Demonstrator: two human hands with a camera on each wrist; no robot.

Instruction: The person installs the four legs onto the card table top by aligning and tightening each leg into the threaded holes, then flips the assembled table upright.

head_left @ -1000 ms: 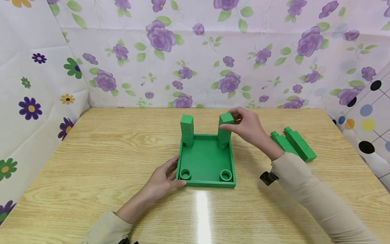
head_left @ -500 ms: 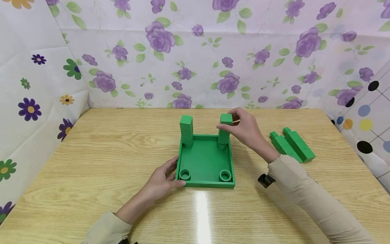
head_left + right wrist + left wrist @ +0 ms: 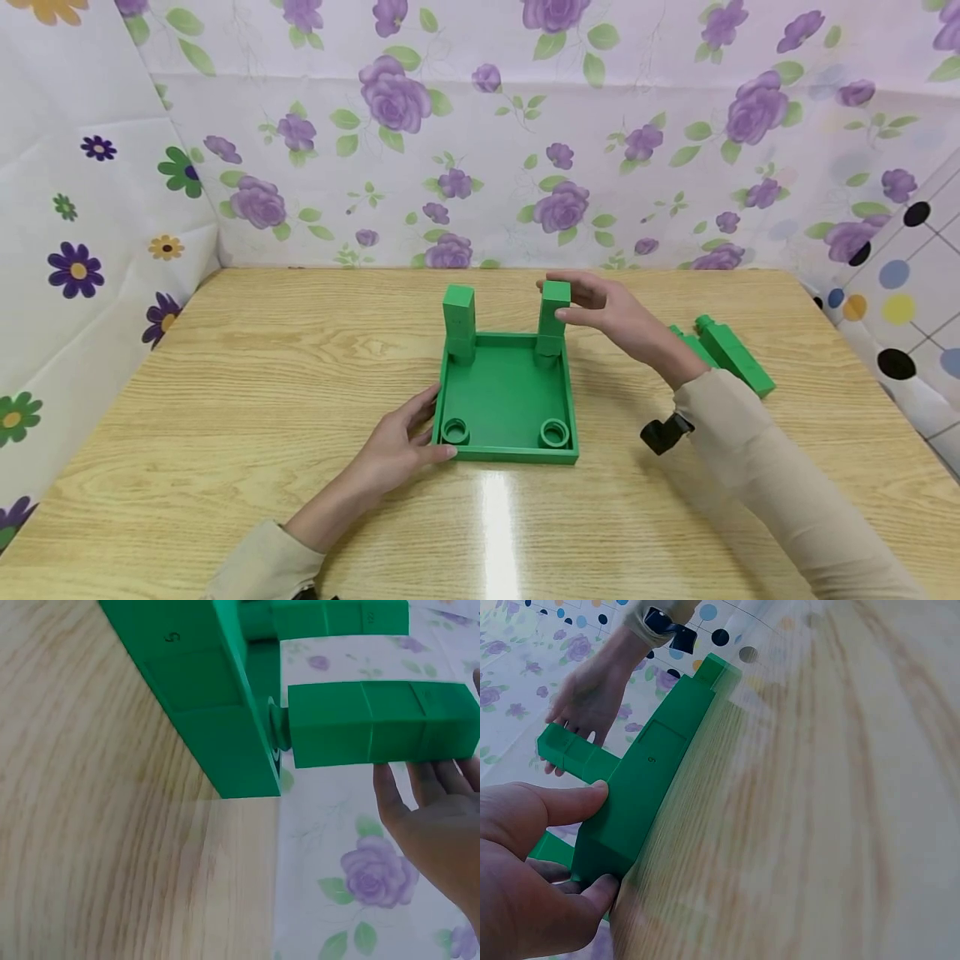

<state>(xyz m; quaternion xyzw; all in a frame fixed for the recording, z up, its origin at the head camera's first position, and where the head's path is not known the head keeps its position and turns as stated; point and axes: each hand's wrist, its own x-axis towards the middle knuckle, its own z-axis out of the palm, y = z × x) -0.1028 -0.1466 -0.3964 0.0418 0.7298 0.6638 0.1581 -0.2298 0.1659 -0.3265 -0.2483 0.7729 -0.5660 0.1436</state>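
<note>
A green square panel with a raised rim lies on the wooden table. My left hand grips its near left corner, thumb on the front rim and fingers along the left side. Two green square posts stand in the far corners: a left post and a right post. Round the right post my right hand stands with fairly straight fingers behind it and the thumb near its front; in the right wrist view fingertips touch or nearly touch this post. Threaded round sockets sit in both near corners.
Two more green posts with threaded ends lie on the table at the right, one partly hidden by my right forearm. A flowered cloth hangs behind the table's far edge.
The right hand has loosened from the right post: its fingers reach further behind and its thumb has slid rightward. The post turned slightly earlier. The left hand and panel stay put.
</note>
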